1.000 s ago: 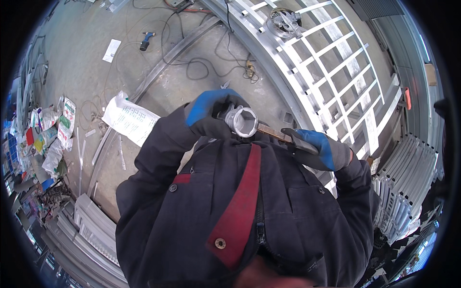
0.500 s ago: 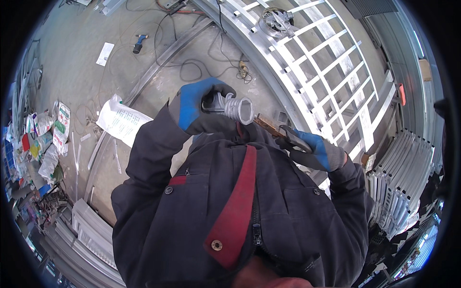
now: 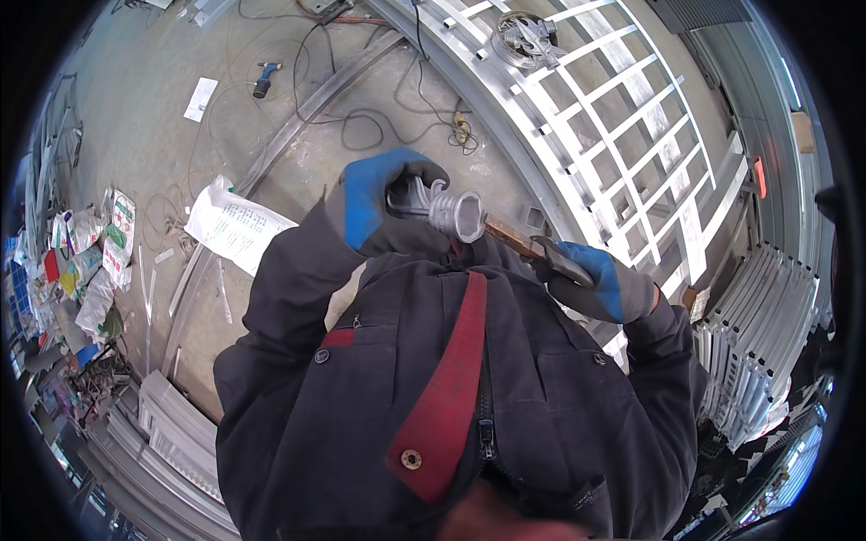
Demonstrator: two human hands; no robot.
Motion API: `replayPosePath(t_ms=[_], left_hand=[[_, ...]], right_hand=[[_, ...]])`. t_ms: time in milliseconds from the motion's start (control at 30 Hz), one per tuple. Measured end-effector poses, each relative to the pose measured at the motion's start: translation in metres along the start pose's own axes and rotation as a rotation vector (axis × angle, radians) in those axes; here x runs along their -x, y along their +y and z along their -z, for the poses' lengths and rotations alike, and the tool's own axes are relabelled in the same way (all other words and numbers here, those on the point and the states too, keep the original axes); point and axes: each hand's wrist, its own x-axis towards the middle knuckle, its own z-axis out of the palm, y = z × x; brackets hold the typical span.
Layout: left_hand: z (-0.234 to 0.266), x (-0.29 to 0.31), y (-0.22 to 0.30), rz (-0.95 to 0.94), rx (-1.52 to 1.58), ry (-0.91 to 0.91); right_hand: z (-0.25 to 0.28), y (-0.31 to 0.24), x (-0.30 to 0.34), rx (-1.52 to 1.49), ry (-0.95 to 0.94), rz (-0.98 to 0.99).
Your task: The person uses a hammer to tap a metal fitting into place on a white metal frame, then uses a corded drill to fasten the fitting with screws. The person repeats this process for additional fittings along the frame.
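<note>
My left hand (image 3: 383, 200), in a blue and dark grey glove, is closed around a silver-grey cast metal fitting (image 3: 442, 209) with curled parts and a ringed, hollow end. That round end faces right, toward my other hand. My right hand (image 3: 597, 281), gloved alike, grips the dark handle of a narrow, flat, rusty-brown file-like tool (image 3: 514, 238). The tool's tip points left and lies close beside the fitting's rim; whether they touch I cannot tell. Both hands are in front of my dark jacket (image 3: 433, 361).
A welded metal lattice panel (image 3: 622, 117) lies to the far right, with coiled wire (image 3: 526, 41) on it. On the floor are a blue cordless drill (image 3: 265, 79), black cables (image 3: 365, 126) and a white printed sack (image 3: 236, 224). Metal bars (image 3: 753, 334) are stacked at right.
The fitting has turned slightly in my left hand. The brown tool's angle has shifted a little beside its rim. The whole view has moved slightly.
</note>
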Motion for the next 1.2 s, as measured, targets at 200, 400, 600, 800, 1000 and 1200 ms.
replayPosePath(t_ms=[200,400,600,800,1000,1200], left_hand=[[-0.012,0.003,-0.004,-0.008,-0.045,0.132],[-0.005,0.003,0.014,-0.155,-0.300,0.228],[-0.003,-0.004,0.017,-0.206,-0.402,0.204],[-0.002,-0.006,0.015,-0.242,-0.433,0.205],[-0.001,-0.003,0.011,-0.314,-0.442,0.191],[-0.017,-0.004,-0.005,-0.251,-0.191,0.224]], right_hand=[[-0.001,0.003,-0.004,-0.154,0.036,-0.058],[0.007,0.010,-0.005,-0.161,-0.026,0.022],[0.009,0.008,0.001,-0.198,-0.026,-0.095],[0.009,0.013,0.001,-0.086,0.000,0.018],[0.012,0.018,0.001,0.076,-0.022,0.053],[0.002,0.016,-0.005,0.007,0.009,0.132]])
